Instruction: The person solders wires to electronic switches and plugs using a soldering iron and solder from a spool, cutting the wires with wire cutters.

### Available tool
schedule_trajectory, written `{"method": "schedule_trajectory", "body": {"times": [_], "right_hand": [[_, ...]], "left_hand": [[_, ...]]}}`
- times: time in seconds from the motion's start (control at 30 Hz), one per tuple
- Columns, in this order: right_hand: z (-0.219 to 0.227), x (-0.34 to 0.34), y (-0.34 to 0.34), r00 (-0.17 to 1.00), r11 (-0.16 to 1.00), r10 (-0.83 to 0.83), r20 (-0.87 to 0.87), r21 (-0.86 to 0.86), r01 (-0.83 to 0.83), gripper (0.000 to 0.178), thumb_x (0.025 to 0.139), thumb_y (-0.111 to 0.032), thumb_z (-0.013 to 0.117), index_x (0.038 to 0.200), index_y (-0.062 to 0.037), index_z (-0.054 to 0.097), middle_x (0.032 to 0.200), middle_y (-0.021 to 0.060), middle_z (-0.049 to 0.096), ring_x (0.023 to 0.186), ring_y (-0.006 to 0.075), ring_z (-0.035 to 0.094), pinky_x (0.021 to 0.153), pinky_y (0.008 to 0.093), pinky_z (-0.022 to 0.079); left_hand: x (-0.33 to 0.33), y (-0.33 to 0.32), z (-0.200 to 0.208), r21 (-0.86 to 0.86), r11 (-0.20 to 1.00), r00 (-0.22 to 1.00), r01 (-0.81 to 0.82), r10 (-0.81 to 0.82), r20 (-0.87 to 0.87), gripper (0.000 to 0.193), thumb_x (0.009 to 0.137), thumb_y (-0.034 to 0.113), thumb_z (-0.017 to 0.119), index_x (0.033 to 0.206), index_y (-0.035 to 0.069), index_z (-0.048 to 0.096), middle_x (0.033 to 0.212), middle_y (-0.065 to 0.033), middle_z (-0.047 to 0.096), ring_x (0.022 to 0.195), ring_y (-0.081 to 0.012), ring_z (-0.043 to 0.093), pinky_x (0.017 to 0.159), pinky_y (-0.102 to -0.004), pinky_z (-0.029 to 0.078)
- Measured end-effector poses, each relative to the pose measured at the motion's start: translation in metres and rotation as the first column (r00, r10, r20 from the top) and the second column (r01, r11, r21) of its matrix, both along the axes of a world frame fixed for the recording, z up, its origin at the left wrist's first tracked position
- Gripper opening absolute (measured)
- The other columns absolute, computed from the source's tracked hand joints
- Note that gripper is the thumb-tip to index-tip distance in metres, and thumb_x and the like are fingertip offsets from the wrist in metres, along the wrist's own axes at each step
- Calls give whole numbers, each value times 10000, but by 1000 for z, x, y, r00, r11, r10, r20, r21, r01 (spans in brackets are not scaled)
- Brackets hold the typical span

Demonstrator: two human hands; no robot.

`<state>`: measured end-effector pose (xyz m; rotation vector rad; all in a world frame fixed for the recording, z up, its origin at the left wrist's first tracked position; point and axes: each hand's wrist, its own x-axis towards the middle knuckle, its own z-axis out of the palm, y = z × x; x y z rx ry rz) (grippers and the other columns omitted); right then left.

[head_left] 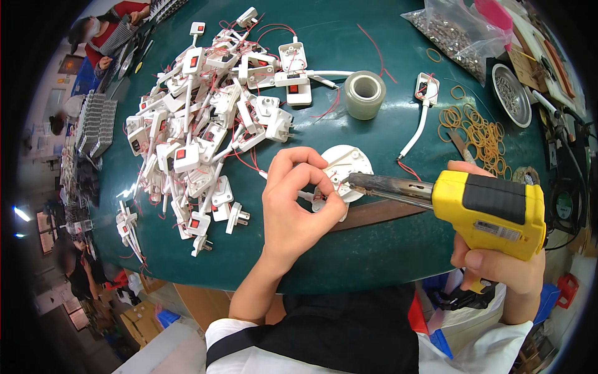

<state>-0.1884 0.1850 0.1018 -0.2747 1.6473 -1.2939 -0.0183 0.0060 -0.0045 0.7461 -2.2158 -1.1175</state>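
My right hand [507, 265] is wrapped round the grip of a yellow and black soldering gun [492, 212]. The gun's dark tip reaches left onto a round white plastic housing [346, 163] lying on the green table. At the housing's near edge my left hand [296, 193] is closed in a pinch, thumb against fingertips, on a thin red wire [340, 186]. The fingers partly cover the wire's end and the housing's lower left side. A flat brown strip [380, 214] lies under the gun's barrel, beside the housing.
White plug and switch assemblies [199, 118] with red wires are heaped left. A tape roll [365, 95] stands beyond the housing. Right lie a single white corded piece [427, 90], rubber bands [476, 137], a metal bowl [512, 96] and a bag of small parts [448, 37]. Other people sit far left.
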Motion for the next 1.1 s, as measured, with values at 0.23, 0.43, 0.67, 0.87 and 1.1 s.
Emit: {"method": "schedule_trajectory", "body": {"times": [0.23,0.43,0.67,0.87,1.1], "right_hand": [[-28,2,44,937,874,-349,0,-360,326,919,652,-113,657,1431,80,208,709,136,586,576,193,604,369,240,516],[-73,16,114,452,737,-657,-603,-386,555,758,780,-35,647,1441,16,279,861,128,610,689,170,597,535,215,510],[-115,26,151,24,813,425,-905,393,430,866,552,17,756,1368,-34,470,1002,140,597,883,320,569,758,389,474],[-85,24,128,475,810,-565,-675,-343,475,831,793,-310,663,1420,66,270,1006,184,587,825,247,621,698,295,541],[-50,14,58,929,884,-344,138,-284,370,971,690,-249,771,1423,68,218,903,197,620,745,262,670,632,383,600]], "left_hand": [[1,0,0,21,1000,1000,7,-7,-2,143,605,2,663,701,25,559,964,-86,546,895,-197,547,778,-305,445],[-2,2,0,-6,1000,1000,-6,5,-5,122,613,-5,633,679,33,538,964,-87,533,885,-189,529,825,-288,409],[0,0,-2,-12,1000,1000,14,-14,-17,122,616,-6,641,688,31,551,966,-82,535,884,-195,543,800,-288,426],[1,0,-1,10,1000,1000,13,-13,-20,121,613,-1,657,690,27,567,969,-78,543,866,-179,555,737,-283,459],[1,-1,-1,7,1000,1000,11,-11,-15,121,600,-2,663,681,38,583,972,-75,552,855,-174,556,719,-285,464]]}}
